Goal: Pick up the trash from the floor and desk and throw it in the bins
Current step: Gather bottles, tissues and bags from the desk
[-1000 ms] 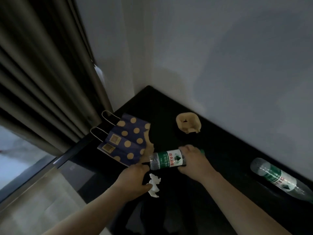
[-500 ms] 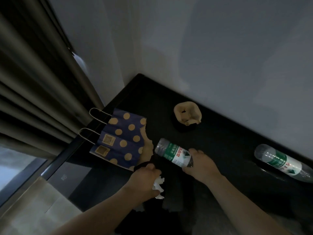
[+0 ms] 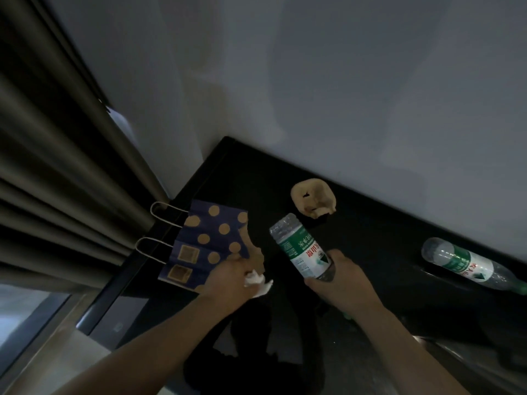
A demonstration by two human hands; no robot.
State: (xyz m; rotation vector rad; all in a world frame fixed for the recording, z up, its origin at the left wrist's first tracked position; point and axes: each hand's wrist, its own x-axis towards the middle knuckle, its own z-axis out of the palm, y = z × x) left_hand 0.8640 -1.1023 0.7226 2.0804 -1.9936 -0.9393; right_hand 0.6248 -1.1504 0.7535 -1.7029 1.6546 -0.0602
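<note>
My right hand (image 3: 340, 276) grips a clear plastic bottle (image 3: 299, 246) with a green label, lifted off the black desk (image 3: 370, 223) and tilted with its base up and away from me. My left hand (image 3: 231, 276) is closed on a crumpled white tissue (image 3: 258, 283) beside a torn blue paper bag with tan dots (image 3: 209, 243). A crushed beige paper cup (image 3: 312, 198) lies further back on the desk. A second bottle (image 3: 467, 263) rests on its side at the right.
A white wall (image 3: 342, 81) rises behind the desk. Brown curtains (image 3: 57, 166) hang on the left, with a window strip and pale floor (image 3: 42, 352) below them. A dark shape, hard to make out, sits under my hands at the desk's front edge.
My right hand has raised the bottle from lying level to tilted upward. My left hand has closed on the white tissue and lifted it toward the bag. The view has tilted up.
</note>
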